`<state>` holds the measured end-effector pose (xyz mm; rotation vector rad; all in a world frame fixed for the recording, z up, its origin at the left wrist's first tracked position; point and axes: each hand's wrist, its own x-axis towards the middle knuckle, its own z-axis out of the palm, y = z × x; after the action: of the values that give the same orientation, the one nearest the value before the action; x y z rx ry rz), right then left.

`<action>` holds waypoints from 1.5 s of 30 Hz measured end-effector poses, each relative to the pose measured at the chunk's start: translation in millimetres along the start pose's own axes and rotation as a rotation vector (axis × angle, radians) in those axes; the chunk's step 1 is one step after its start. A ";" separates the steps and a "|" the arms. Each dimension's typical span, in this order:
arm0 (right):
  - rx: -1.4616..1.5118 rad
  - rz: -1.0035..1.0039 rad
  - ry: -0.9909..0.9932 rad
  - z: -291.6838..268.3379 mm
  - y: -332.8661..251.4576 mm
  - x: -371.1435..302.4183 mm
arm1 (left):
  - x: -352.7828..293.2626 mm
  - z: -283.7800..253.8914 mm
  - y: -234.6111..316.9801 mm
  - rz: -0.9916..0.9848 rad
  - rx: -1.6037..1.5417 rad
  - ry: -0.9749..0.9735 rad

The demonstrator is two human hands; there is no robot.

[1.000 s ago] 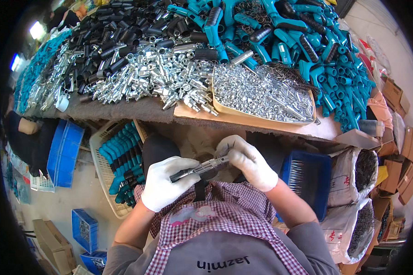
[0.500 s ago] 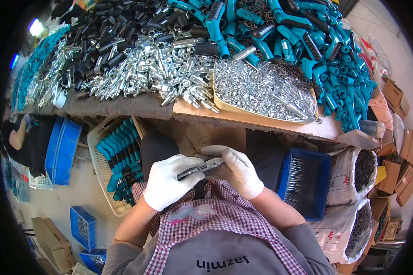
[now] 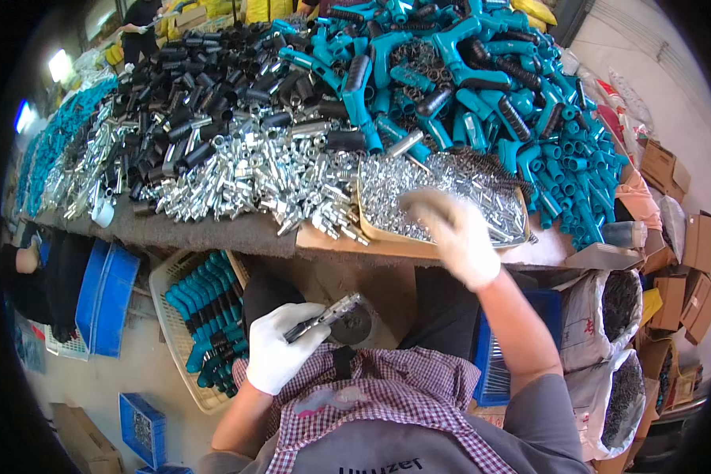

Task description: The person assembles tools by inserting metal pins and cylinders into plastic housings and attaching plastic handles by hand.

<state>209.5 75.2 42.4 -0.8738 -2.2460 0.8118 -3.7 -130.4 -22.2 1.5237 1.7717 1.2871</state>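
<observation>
My left hand (image 3: 279, 355), in a white glove, holds a silver metal sleeve with a dark end (image 3: 336, 309) tilted over my lap. Its fingers wrap the dark end while the shiny end points up and to the right. Stretched forward, my gloved right hand (image 3: 468, 243) hangs over a pale shallow tray (image 3: 378, 231) heaped with small silver metal pieces (image 3: 391, 186). Motion smears its fingertips, so whether they hold anything is not visible. Left of the tray lies a heap of silver metal fittings (image 3: 253, 178).
Black sleeves (image 3: 189, 95) and teal tool handles (image 3: 466, 87) are piled along the bench. Below, a cream basket (image 3: 166, 316) of teal handles stands at left, a blue bin (image 3: 529, 304) at right. White sacks (image 3: 584, 324) and cardboard boxes (image 3: 699, 241) sit farther right.
My right hand has left the metal sleeve and reached forward to the tray of small pieces. My left hand keeps the sleeve, now slightly lower. The view has tilted up.
</observation>
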 end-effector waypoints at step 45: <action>-1.133 0.277 -0.095 12.3 61.4 179.7 | -16.7 -11.4 -3.5 0.145 0.003 0.024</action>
<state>114.1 239.8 44.5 -1.6663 -2.6419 -0.4543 -10.2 -149.8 -23.8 1.6715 1.7051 1.3770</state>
